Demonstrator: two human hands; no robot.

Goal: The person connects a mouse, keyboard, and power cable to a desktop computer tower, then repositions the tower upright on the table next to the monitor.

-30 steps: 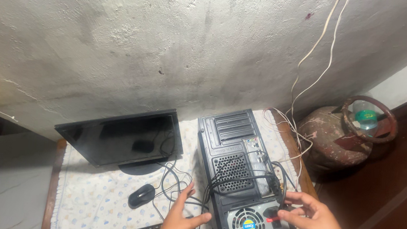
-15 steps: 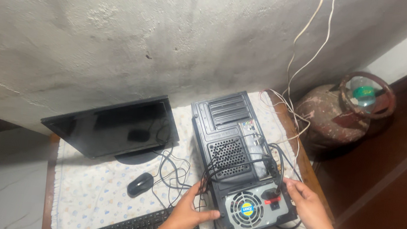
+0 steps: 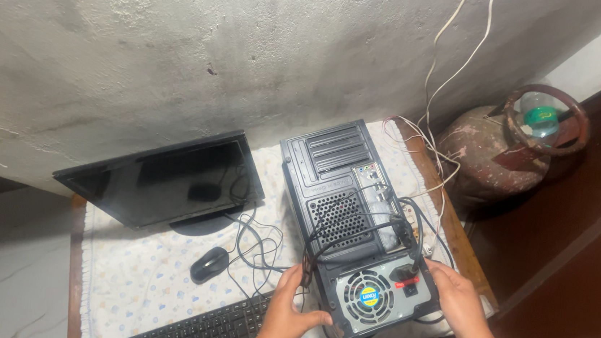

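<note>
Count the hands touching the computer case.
2. The left hand grips the near left corner of the computer case, beside the fan grille; the right hand holds the near right edge, by the red switch.
</note>
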